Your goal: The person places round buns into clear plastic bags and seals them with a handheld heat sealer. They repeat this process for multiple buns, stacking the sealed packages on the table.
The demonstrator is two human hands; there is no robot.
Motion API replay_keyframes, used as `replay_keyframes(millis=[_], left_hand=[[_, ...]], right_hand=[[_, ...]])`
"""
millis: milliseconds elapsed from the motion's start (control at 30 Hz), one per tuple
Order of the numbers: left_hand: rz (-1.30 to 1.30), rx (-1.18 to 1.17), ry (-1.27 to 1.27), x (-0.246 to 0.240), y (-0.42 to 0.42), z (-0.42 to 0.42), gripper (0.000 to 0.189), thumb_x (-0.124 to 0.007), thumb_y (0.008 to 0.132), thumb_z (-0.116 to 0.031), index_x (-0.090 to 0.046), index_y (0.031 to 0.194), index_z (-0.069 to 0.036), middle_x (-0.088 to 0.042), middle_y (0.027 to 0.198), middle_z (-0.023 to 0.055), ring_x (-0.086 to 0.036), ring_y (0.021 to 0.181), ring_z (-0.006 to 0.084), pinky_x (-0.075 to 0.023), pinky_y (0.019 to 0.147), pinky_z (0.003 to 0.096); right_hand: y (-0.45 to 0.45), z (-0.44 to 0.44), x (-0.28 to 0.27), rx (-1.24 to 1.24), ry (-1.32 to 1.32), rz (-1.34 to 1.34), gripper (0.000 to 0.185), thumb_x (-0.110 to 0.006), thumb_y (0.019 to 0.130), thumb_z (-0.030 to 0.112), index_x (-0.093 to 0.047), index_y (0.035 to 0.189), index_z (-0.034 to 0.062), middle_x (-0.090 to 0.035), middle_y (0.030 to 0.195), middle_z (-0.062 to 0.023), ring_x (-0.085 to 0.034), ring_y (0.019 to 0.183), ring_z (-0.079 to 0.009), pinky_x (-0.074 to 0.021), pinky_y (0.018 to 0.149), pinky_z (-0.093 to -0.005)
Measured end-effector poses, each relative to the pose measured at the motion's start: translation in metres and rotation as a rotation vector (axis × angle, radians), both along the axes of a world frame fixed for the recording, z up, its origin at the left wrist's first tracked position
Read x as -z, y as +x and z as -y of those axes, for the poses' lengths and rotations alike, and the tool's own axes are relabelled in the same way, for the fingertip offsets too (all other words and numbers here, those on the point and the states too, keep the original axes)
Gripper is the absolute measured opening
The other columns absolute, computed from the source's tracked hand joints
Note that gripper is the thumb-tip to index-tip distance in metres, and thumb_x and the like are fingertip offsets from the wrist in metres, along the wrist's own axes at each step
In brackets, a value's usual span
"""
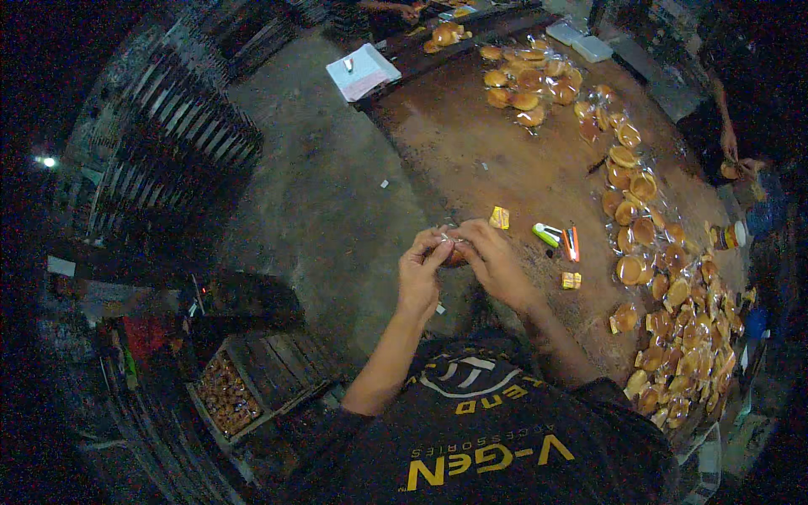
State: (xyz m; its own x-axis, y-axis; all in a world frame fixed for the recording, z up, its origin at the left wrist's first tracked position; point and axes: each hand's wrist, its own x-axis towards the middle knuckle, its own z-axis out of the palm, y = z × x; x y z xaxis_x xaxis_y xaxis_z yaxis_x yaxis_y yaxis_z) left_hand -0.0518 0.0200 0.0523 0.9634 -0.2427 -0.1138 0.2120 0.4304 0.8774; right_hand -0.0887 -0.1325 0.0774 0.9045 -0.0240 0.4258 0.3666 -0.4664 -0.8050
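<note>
My left hand (424, 262) and my right hand (495, 259) meet in front of my chest, beside the table's near left edge. Between them they hold a round brown bun (454, 257) in clear plastic, with the fingers of both hands pinching the wrap above it. Just beyond my right hand lies a small yellow packet or label stack (499, 218). A green and white stapler (546, 234) and an orange stapler (570, 244) rest to the right on the brown table (461, 139). Another yellow stack (571, 280) is close to the orange stapler.
Many wrapped buns (644, 230) lie along the table's right side, heaped at the lower right (688, 353). A notebook (363, 71) sits at the far left corner. Across the table, a co-worker's hand (749, 167) holds a bun. A wooden crate (230, 394) stands at lower left.
</note>
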Motion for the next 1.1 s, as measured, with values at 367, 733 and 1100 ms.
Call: replay_keyframes(millis=[367, 733, 1100], left_hand=[[-0.145, -0.123, 0.175, 0.04, -0.008, 0.049, 0.047, -0.074, 0.084, 0.002, -0.047, 0.122, -0.006, -0.068, 0.105, 0.0135, -0.066, 0.094, 0.0194, -0.0537, 0.085, 0.0328], [-0.322, -0.319, 0.279, 0.059, -0.022, 0.032, 0.054, -0.078, 0.084, -0.002, -0.04, 0.123, -0.008, -0.069, 0.103, 0.0146, -0.068, 0.091, 0.0201, -0.0541, 0.078, 0.0318], [-0.392, -0.389, 0.185, 0.069, -0.04, 0.021, 0.053, -0.076, 0.085, -0.001, -0.04, 0.122, -0.007, -0.069, 0.104, 0.0152, -0.069, 0.093, 0.0219, -0.0539, 0.081, 0.0352]], right_hand=[[-0.001, 0.052, 0.078, 0.046, 0.254, -0.205, 0.027, -0.067, 0.091, 0.008, -0.062, 0.116, -0.0011, -0.064, 0.107, -0.0148, -0.065, 0.099, -0.0273, -0.0497, 0.089, -0.0326], [0.077, 0.161, 0.258, 0.045, -0.69, -0.22, 0.037, -0.068, 0.088, 0.027, -0.065, 0.12, 0.0088, -0.061, 0.124, -0.0095, -0.053, 0.119, -0.0305, -0.043, 0.101, -0.0486], [0.063, 0.165, 0.269, -0.011, -0.953, -0.002, 0.03, -0.063, 0.085, 0.017, -0.065, 0.113, 0.0058, -0.061, 0.12, -0.0072, -0.054, 0.115, -0.027, -0.0425, 0.1, -0.0462]])
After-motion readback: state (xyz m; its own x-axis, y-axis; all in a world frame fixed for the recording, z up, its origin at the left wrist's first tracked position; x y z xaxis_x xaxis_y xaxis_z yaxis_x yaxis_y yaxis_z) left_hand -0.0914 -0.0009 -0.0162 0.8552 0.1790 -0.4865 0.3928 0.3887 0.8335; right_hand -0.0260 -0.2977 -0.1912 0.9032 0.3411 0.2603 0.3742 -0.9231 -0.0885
